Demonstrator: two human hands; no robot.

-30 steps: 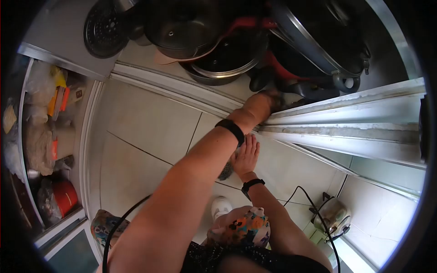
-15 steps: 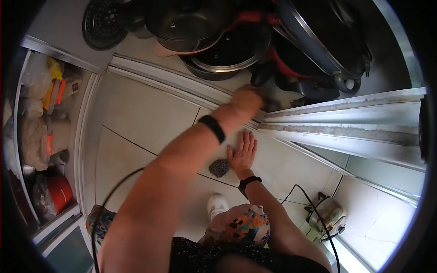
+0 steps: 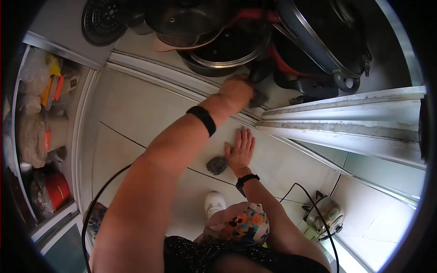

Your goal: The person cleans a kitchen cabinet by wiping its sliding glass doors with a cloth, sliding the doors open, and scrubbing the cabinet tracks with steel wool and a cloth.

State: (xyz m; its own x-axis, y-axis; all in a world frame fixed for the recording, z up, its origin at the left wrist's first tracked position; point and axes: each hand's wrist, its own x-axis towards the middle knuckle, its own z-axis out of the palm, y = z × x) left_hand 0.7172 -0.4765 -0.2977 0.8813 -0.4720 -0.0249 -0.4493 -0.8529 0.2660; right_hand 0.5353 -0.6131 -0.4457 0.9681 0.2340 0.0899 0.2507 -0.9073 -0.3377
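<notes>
My left hand (image 3: 236,94), on the arm with a wide black wristband, reaches down to the sliding-door track (image 3: 182,88) at the cabinet's edge. Its fingers are curled, largely hidden and smeared by motion. A dark grey thing (image 3: 258,98) shows at the fingertips, too blurred to name. My right hand (image 3: 240,152) lies flat on the tiled floor with its fingers stretched out, holding nothing. Just left of it on the tiles is a grey metal scourer (image 3: 216,165), apart from the hand.
Pots with glass lids (image 3: 227,52) and a big grey pan (image 3: 314,41) crowd the cabinet ahead. White sliding-door frames (image 3: 341,111) stand at right. A shelf of bags and packets (image 3: 45,109) is on the left. A kettle (image 3: 325,214) and a black cable (image 3: 314,209) are at lower right.
My left hand has moved to the left along the track, together with the dark thing. My right hand stays flat on the floor beside the scourer.
</notes>
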